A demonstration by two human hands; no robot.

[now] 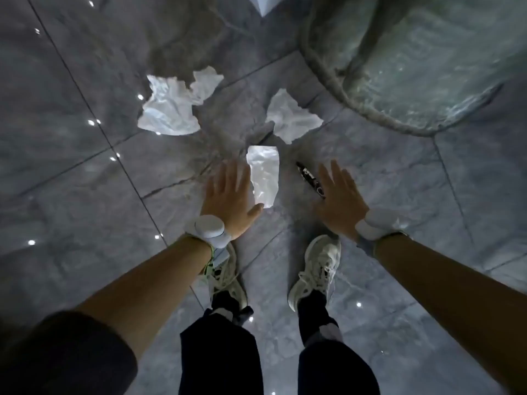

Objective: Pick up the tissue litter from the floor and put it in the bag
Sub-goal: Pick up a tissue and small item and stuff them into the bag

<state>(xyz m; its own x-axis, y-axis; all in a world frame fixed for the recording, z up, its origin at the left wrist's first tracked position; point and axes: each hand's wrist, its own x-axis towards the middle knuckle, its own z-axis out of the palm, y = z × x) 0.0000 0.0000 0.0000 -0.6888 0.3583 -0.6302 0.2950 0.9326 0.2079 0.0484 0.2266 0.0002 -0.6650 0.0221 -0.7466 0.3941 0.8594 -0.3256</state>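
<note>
Three white crumpled tissues lie on the grey tiled floor: a large one at the far left, one at the far right, and a narrow strip nearest me. My left hand hovers flat with fingers spread, its thumb beside the strip's lower end. My right hand is also open and empty, to the right of the strip. A translucent greenish bag with a rolled rim lies open at the upper right.
A small dark wrapper lies on the floor just left of my right hand. My two white sneakers stand below the hands. A white corner of something shows at the top edge.
</note>
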